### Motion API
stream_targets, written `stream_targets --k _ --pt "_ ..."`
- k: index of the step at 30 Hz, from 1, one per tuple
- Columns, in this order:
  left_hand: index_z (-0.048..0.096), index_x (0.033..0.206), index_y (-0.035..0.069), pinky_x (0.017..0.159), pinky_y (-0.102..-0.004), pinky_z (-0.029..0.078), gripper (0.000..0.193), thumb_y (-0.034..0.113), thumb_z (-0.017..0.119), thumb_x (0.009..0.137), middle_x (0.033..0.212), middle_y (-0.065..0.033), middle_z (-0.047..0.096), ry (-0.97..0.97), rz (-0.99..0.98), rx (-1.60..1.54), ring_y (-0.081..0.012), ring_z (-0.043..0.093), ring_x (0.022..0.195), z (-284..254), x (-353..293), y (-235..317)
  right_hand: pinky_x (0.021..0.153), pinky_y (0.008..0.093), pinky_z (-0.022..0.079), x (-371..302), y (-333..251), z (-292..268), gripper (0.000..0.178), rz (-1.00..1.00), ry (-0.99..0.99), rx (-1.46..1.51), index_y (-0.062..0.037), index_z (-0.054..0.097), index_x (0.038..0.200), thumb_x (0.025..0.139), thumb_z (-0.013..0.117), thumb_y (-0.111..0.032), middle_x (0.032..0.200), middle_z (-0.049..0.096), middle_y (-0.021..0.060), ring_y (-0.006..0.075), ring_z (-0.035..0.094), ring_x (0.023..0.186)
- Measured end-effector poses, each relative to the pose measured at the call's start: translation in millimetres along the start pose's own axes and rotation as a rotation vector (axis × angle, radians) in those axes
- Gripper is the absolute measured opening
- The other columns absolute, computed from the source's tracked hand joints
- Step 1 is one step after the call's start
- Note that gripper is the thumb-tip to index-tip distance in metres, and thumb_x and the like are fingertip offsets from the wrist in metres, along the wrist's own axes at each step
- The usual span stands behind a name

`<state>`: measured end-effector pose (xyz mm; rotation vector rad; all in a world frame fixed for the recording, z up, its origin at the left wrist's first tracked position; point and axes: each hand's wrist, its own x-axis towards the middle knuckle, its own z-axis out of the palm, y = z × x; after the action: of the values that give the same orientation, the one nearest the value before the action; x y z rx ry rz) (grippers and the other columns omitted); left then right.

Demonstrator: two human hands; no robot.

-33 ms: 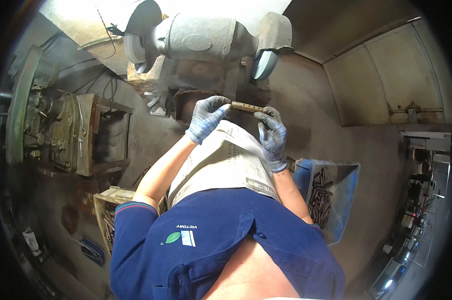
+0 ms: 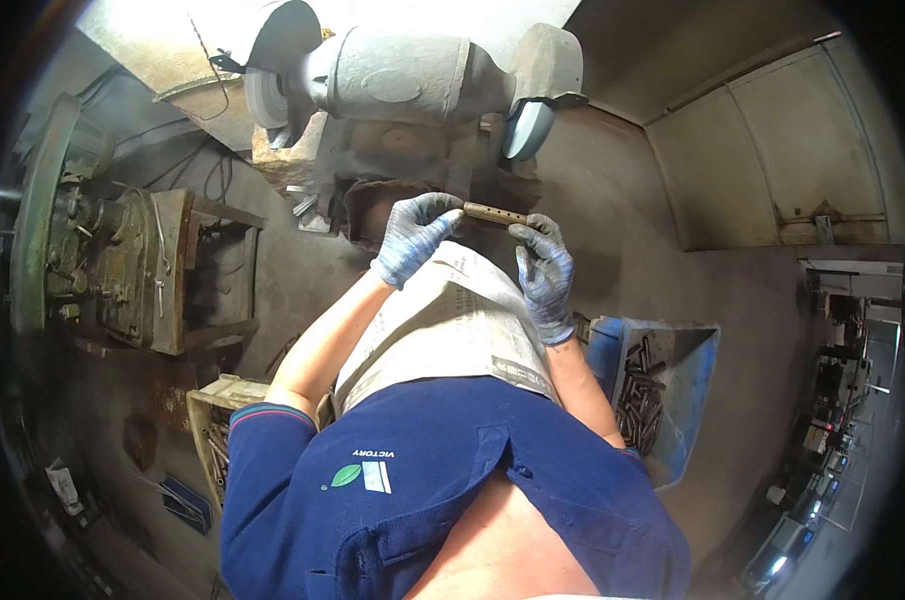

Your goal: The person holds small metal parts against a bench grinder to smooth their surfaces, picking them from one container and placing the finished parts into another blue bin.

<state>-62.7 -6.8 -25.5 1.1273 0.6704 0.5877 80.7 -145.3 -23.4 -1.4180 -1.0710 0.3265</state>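
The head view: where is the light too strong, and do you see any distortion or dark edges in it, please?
In the head view, glare whitens the surface behind the bench grinder; the same view goes black toward its left and right rims, and the tan panels look bent; also there, the metal piece shows its holes legibly.

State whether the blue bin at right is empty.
Not empty: the blue bin holds many dark, rod-shaped pieces; how full, I cannot tell.

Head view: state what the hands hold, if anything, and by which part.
A slim brownish piece with a row of holes: the left hand pinches its left end, the right hand its right end.
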Motion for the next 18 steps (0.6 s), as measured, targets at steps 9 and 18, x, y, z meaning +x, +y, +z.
stream_targets --k 9,18 --pt "0.062 0.098 -0.003 0.061 -0.0215 0.049 0.014 0.003 0.060 0.086 0.085 -0.0067 0.066 -0.006 0.024 -0.102 -0.0096 0.061 0.068 20.4 41.0 -26.7 0.093 0.0298 0.043 8.8 28.7 -12.1 0.029 0.002 0.028 -0.112 -0.0002 0.065 0.104 0.074 0.066 0.003 0.113 0.058 0.0124 0.0236 0.052 0.113" --pt "0.064 0.093 -0.001 0.058 -0.0243 0.052 0.011 0.004 0.062 0.084 0.081 -0.0063 0.066 0.084 -0.061 -0.095 -0.0122 0.063 0.068 37.7 94.7 -47.1 0.095 0.0323 0.043 44.4 82.4 -35.3 0.025 -0.075 -0.024 -0.295 0.0003 0.067 0.100 0.075 0.067 0.002 0.109 0.063 0.0139 0.0257 0.055 0.111"
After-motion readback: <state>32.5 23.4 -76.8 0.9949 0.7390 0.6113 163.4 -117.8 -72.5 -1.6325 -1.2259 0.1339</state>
